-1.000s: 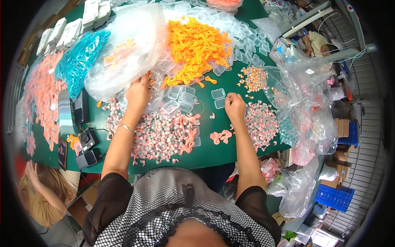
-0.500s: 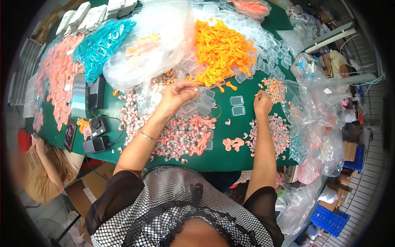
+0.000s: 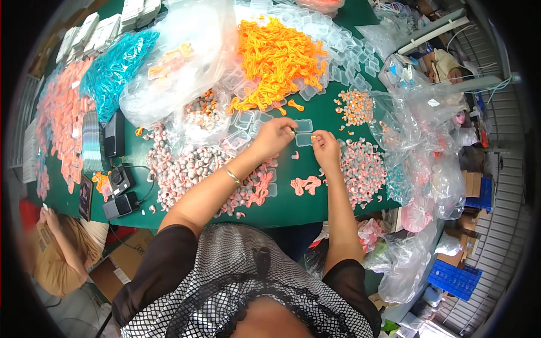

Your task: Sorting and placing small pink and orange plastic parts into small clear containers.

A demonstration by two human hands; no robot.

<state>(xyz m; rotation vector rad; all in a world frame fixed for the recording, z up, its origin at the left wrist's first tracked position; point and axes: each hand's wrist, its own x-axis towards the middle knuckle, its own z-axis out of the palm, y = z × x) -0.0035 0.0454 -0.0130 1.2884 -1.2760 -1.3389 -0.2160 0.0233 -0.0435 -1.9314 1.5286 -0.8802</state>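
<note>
An open clear plastic case [image 3: 304, 125], its two halves lying one beyond the other, rests on the green table between my hands. At its left edge, my left hand [image 3: 275, 137] is closed in a pinch; what it holds, if anything, is too small to make out. My right hand [image 3: 326, 151], also pinched, is at the case's near right corner with a small orange piece [image 3: 313, 137] at its fingertips. One grey-and-pink piece [image 3: 295, 155] and two pink cord bundles [image 3: 306, 185] lie nearer me. Small orange-and-grey pieces [image 3: 355, 107] are heaped beyond my right hand.
Grey-and-pink pieces form heaps at left [image 3: 186, 169] and right [image 3: 363, 172]. Farther back are orange cords [image 3: 282, 62], clear cases [image 3: 344, 53] and a large plastic bag [image 3: 191, 62]. Black devices [image 3: 119, 205] sit at left. Another person [image 3: 62, 248] is at lower left.
My right hand has moved left from the orange-and-grey heap to the case. My left hand has moved right and nearer to the case. The whole view has shifted slightly.
</note>
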